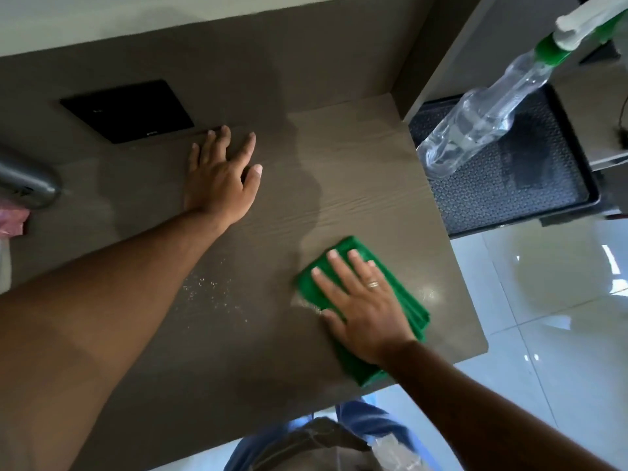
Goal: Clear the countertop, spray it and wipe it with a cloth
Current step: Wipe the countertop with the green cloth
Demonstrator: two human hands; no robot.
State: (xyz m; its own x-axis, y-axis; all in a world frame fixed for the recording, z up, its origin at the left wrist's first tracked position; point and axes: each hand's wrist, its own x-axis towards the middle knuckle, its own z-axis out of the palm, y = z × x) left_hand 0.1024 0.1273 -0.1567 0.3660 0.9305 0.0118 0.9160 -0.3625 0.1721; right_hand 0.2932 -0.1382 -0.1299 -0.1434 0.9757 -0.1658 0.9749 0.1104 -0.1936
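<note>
The brown wood-grain countertop [367, 185] fills the middle of the head view. My right hand [363, 300] lies flat, fingers spread, pressing a folded green cloth [409, 309] onto the counter near its right front corner. My left hand [221, 171] rests open and flat on the counter further back, near the wall. Fine spray droplets [210, 290] glisten on the surface between my two arms. A clear spray bottle [482, 120] with a green and white head stands at the counter's right edge.
A black square panel [129, 110] sits on the back wall behind my left hand. A dark textured tray [584, 195] lies right of the counter, behind the bottle. A grey rounded object [30, 181] and something pink [12, 219] sit at the far left. Glossy white floor tiles [543, 300] lie to the right.
</note>
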